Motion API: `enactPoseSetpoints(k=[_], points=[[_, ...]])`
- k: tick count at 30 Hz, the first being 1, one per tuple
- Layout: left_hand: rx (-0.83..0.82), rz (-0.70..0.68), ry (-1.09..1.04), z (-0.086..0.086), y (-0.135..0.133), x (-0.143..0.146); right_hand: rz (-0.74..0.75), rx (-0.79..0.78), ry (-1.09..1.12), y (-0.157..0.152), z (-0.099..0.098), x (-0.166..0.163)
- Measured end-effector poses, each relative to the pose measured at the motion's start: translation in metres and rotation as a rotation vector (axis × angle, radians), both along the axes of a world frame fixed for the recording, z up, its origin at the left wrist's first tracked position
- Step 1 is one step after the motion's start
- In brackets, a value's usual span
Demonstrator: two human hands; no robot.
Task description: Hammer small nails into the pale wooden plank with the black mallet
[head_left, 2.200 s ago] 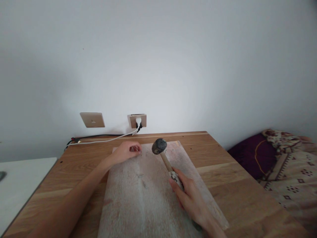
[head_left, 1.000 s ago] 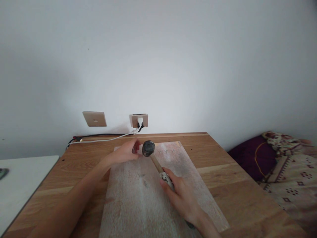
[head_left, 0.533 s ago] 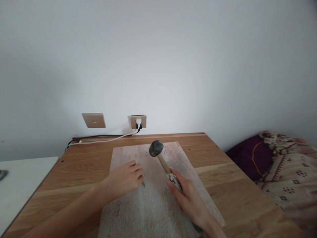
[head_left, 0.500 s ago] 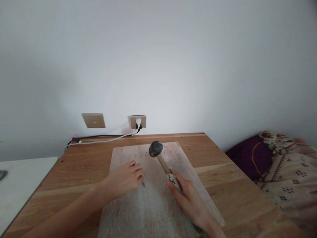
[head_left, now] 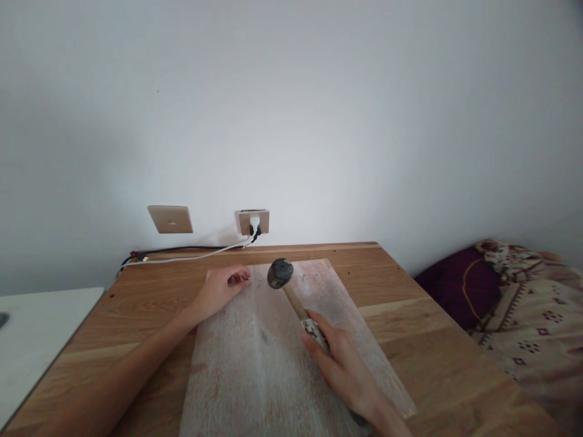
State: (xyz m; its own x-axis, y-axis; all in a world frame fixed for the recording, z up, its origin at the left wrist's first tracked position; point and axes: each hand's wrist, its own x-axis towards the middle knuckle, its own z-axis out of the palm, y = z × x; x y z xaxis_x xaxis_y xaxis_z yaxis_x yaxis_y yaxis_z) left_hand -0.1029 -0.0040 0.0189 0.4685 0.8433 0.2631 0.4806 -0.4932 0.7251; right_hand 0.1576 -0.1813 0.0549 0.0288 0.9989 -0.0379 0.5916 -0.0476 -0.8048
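Observation:
My right hand (head_left: pixel 344 361) is closed round the handle of a mallet (head_left: pixel 291 294). Its dark, rounded head is raised above the middle of a pale, worn board (head_left: pixel 228 376). Toward the board's far left corner, my left hand (head_left: pixel 224 288) has its fingers curled, thumb and fingertips close together. Whatever is between those fingertips is too small to make out. Small bits, perhaps nails, lie in a row along the far part of the board. Below the mallet head, a small dark mark (head_left: pixel 264 335) shows on the board; I cannot tell whether it stands up.
The board lies on a wooden table (head_left: pixel 396 315) against a white wall. Cables (head_left: pixel 195 258) run along the table's back left edge to a wall socket (head_left: pixel 246 223). A white surface (head_left: pixel 45 334) is at the left, patterned cloth (head_left: pixel 532 328) and a purple cushion (head_left: pixel 478 288) at the right.
My left hand has moved away from the middle of the board, back and to the left, to the far left corner. The mallet has shifted slightly left, still in my right hand.

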Motion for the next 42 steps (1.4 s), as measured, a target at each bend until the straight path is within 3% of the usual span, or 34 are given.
enactPoseSetpoints(k=[12,19,35,39,42], points=[[0.15,-0.036,0.118,0.002,-0.004,0.005,0.055,-0.03,-0.004,0.003,-0.002,-0.004],[-0.02,0.018,0.035,0.001,-0.005,0.009,0.114,-0.008,-0.059,0.015,-0.006,-0.016],[-0.029,0.041,0.078,-0.004,-0.002,0.007,0.17,-0.013,-0.096,0.023,-0.006,-0.031],[0.057,0.054,0.187,0.012,-0.009,0.006,0.141,0.01,-0.068,0.018,-0.005,-0.026],[0.271,-0.053,0.454,0.037,-0.034,0.013,0.054,0.037,-0.05,0.012,-0.005,-0.018]])
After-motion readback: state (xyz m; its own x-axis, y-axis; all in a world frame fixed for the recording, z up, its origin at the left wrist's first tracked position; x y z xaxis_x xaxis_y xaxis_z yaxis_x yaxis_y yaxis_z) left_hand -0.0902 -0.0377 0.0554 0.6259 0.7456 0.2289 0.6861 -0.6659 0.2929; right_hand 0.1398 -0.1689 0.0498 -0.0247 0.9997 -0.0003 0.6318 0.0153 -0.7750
